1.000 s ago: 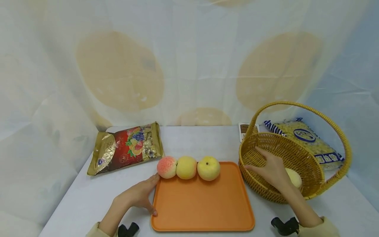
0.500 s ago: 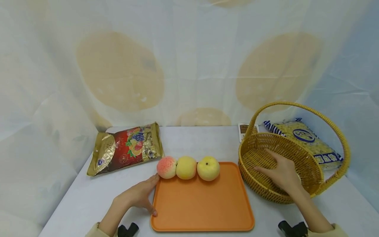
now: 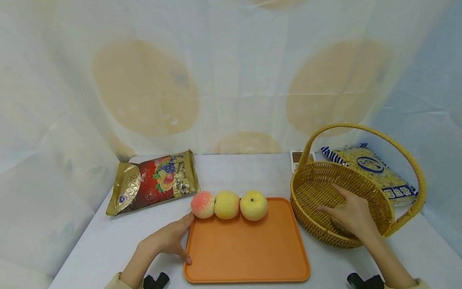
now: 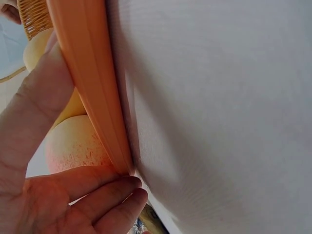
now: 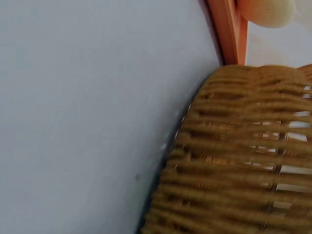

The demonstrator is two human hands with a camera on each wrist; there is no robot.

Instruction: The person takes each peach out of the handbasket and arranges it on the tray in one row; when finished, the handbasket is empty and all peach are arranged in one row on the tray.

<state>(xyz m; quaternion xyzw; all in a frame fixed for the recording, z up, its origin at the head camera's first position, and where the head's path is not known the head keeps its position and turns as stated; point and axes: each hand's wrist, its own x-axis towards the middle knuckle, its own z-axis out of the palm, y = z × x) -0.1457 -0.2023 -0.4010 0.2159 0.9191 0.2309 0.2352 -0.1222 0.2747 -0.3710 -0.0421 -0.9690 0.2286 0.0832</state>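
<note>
In the head view my left hand (image 3: 167, 239) touches the left edge of the orange tray (image 3: 245, 253), thumb and fingers spread along it. The left wrist view shows the thumb (image 4: 36, 107) against the tray's rim (image 4: 92, 83) and the fingertips at its corner. A pink-and-cream peach (image 3: 203, 204), a yellow peach-like fruit (image 3: 227, 204) and a yellow-green apple-like fruit (image 3: 254, 205) stand in a row along the tray's far edge. My right hand (image 3: 353, 212) reaches into the wicker basket (image 3: 314, 228), thumb and index finger apart. Its palm side and other fingers are hidden.
A red-and-gold snack bag (image 3: 153, 182) lies at the back left. Behind the basket lie a yellow-and-blue bag (image 3: 375, 170) and a small card (image 3: 296, 160). The basket's tall handle (image 3: 404, 150) arches over its opening, and its woven side (image 5: 243, 161) fills much of the right wrist view.
Inside the basket my right hand has moved to the right and slightly nearer, over the pale fruit seen there earlier, which is now hidden. The left hand and tray have stayed put.
</note>
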